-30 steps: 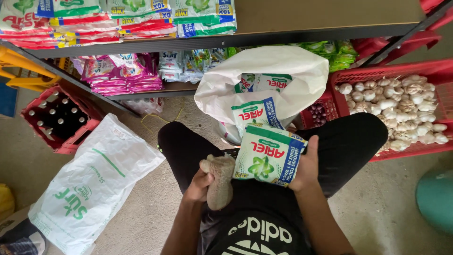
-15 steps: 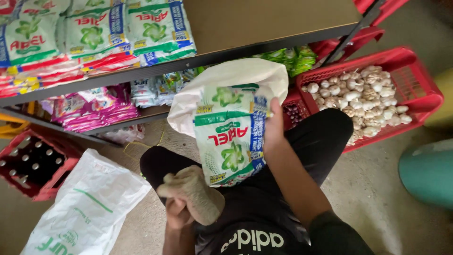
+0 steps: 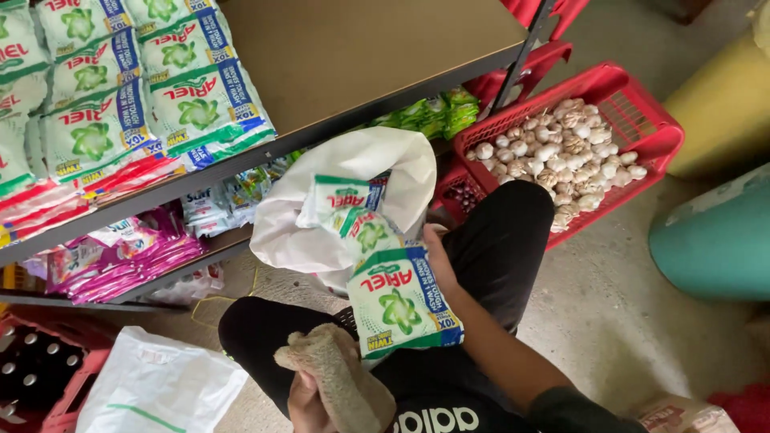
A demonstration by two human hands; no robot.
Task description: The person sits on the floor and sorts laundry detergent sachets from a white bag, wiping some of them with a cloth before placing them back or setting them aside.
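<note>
Both hands sit low in the frame, over the lap of a crouching person in black. Left hand [image 3: 309,405], bottom centre-left, is closed around a beige rag [image 3: 337,373]; the rag stands up out of the fist, bunched, fingers mostly hidden beneath it. Right hand [image 3: 437,261], just right of centre, grips the top edge of a green-and-white detergent packet [image 3: 401,301], thumb side toward the camera, fingers wrapped behind so I cannot see them. Packet hangs face up and tilted, lower corner close to the rag, probably so its front can be wiped.

Left to right across the scene:
- Lower left: crate of dark bottles [image 3: 32,373], and a flat white plastic bag [image 3: 156,389] lying on the floor beside it.
- Upper left: a shelf [image 3: 361,48] with matching detergent packets [image 3: 152,104] laid overlapping in rows, faces up; the right part of the board is bare.
- Below that, on a lower shelf level: pink sachet strips [image 3: 120,248].
- Centre: a white sack [image 3: 377,172], mouth open toward the person, more of the same packets [image 3: 345,200] spilling from it, within easy reach of the right hand.
- Right of centre: green packets [image 3: 433,112] tucked under the shelf.
- Right: a red basket [image 3: 642,104] heaped with garlic bulbs [image 3: 561,156], just beyond the knee.
- Far right: a teal drum [image 3: 718,240], with a yellow one [image 3: 722,104] above it.
</note>
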